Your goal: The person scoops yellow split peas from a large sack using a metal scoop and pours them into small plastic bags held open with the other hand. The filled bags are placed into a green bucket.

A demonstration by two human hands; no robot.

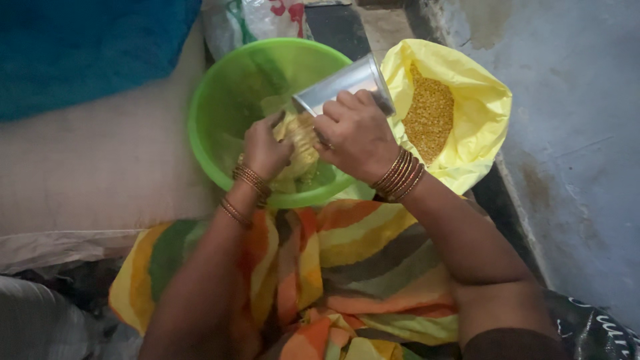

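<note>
Lentils [297, 143] pour from steel cup [343, 85] into green bowl [220, 107].

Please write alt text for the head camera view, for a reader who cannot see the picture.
Seen from above, a person's right hand tips a metal cup over a green plastic bowl, while the left hand is in the bowl among yellow lentils. An open yellow bag of the same lentils lies beside the bowl, and striped cloth covers the lap.

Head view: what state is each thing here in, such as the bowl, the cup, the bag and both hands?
Green bowl: upright, yellow grains inside.
Metal cup: tilted, mouth down toward the bowl.
Yellow bag: open, grains showing inside.
Right hand: fingers closed around the cup.
Left hand: in the bowl, resting on the grains.
</note>
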